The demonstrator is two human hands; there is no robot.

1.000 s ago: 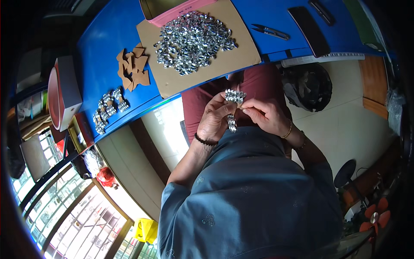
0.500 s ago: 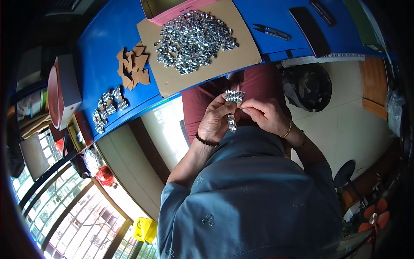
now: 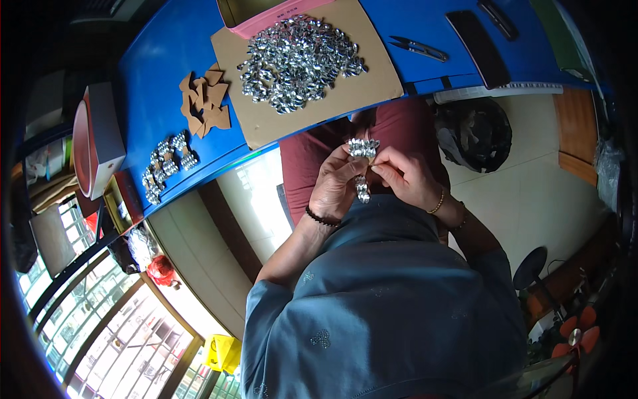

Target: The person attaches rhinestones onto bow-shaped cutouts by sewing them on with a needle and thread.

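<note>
Above my lap, my left hand (image 3: 335, 185) grips a bundle of shiny silver beads (image 3: 363, 147) on what looks like a small brown card. Beads show at its upper end and again below my thumb; the fingers hide most of its middle. Close on the right, my right hand (image 3: 413, 178) is closed, thumb and forefinger pinched at the bundle's middle. What they pinch is too small to make out. In front of my hands a heap of loose silver beads (image 3: 296, 63) lies on a tan board (image 3: 375, 80) on the blue table.
Brown card pieces (image 3: 206, 100) and several beaded bundles (image 3: 167, 159) lie left on the table. A pink box (image 3: 286, 18) stands behind the heap. Thread snips (image 3: 420, 48) and a dark flat device (image 3: 477, 48) lie to the right. A black-lined bin (image 3: 475, 136) stands below the table edge.
The bundle and my left hand have shifted slightly to the right. My right hand's fingers have curled and moved a little, staying at the bundle's middle.
</note>
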